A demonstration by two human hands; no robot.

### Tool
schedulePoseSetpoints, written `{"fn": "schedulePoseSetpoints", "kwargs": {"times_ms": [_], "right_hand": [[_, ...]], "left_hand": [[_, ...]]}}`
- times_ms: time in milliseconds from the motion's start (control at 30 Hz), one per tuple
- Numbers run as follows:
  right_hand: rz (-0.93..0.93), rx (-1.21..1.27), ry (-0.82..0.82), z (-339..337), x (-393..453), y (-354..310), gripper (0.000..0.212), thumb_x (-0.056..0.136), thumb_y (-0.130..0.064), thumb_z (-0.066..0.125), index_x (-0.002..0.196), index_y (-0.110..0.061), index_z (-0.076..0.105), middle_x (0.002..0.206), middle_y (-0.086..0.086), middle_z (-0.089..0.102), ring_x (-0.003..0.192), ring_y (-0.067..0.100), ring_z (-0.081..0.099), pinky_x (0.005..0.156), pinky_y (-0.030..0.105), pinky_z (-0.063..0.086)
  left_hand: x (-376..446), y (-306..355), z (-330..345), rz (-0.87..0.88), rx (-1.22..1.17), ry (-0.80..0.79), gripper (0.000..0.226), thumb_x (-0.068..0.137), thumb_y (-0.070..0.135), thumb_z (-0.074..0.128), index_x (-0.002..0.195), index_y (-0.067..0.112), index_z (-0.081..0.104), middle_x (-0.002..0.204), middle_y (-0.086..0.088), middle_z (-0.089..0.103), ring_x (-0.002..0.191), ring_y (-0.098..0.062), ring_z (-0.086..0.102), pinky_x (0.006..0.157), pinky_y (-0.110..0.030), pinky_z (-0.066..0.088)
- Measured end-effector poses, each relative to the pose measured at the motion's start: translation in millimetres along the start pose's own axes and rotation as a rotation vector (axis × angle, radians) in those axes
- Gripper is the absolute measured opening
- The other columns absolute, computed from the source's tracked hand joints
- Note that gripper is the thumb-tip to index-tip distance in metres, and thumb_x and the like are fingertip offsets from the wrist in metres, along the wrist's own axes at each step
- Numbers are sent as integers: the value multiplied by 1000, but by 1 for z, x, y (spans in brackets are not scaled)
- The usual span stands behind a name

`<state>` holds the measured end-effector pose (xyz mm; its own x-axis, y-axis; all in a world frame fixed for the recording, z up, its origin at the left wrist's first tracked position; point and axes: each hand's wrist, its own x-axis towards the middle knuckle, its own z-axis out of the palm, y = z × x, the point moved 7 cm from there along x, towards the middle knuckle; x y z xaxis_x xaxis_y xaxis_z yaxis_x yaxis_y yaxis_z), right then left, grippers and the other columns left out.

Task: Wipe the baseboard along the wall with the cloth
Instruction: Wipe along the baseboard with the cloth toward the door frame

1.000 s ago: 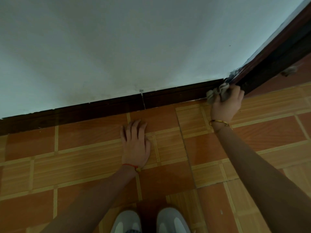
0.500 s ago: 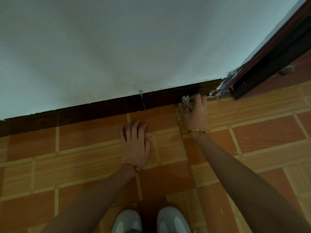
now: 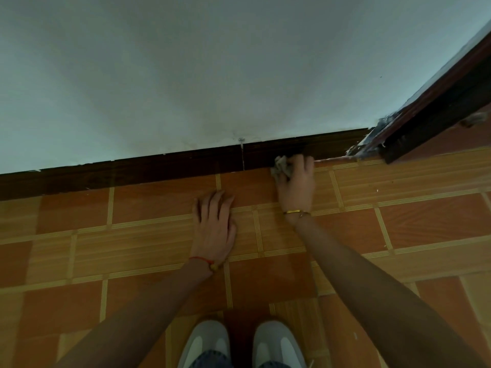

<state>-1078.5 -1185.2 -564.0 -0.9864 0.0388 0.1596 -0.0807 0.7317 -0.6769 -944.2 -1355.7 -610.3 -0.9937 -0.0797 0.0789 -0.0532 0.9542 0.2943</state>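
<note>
A dark brown baseboard (image 3: 159,168) runs along the foot of the pale wall (image 3: 212,70), with a vertical joint near the middle. My right hand (image 3: 296,181) is shut on a crumpled grey cloth (image 3: 281,166) and presses it against the baseboard just right of that joint. My left hand (image 3: 214,229) lies flat on the floor tiles with its fingers spread, holding nothing, a little nearer to me than the baseboard.
The floor (image 3: 132,235) is orange and tan tile. A dark wooden door frame (image 3: 430,112) rises at the right end of the baseboard, with chipped paint at its foot. My two white shoes (image 3: 244,343) show at the bottom edge.
My right hand has slid the cloth leftward along the baseboard, from the door frame corner to near the joint. My left hand has stayed planted on the floor.
</note>
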Motion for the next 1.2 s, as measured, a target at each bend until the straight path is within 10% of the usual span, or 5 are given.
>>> {"fn": "schedulePoseSetpoints", "kwargs": {"times_ms": [133,433,667,967,1200], "right_hand": [[-117,46,-132,31,-18,-29,34,78,-5,72,105,-11,53,115,9,47,91,20,55,68,26,50],[101,288,191,6,-18,-46,29,75,-4,72,98,-2,54,108,14,50,87,4,44,71,-5,33],[-98,362,30,44,-38,-122,24,74,-3,70,94,-5,55,103,10,48,81,11,49,63,7,37],[147,321,426,-28,-9,-49,29,76,-3,71,100,-3,55,108,14,51,96,12,50,82,2,38],[82,345,354,0,-23,-82,28,75,-1,70,97,-3,52,109,14,48,95,8,49,78,2,41]], "left_hand": [[-5,-13,-9,-38,11,11,49,94,26,38,139,12,50,142,-15,49,135,-36,43,115,-64,26],[-20,-50,-26,-190,19,28,49,95,26,36,140,12,49,142,-14,49,137,-35,41,117,-63,24],[-32,-70,-29,-238,36,33,51,94,27,37,140,12,50,144,-15,48,136,-36,41,116,-63,25],[-38,-87,-30,-246,25,53,49,94,27,36,139,10,50,143,-15,49,136,-36,41,116,-64,26],[-39,-88,-30,-234,5,94,47,94,25,39,137,11,51,144,-14,48,136,-35,40,116,-62,25]]}}
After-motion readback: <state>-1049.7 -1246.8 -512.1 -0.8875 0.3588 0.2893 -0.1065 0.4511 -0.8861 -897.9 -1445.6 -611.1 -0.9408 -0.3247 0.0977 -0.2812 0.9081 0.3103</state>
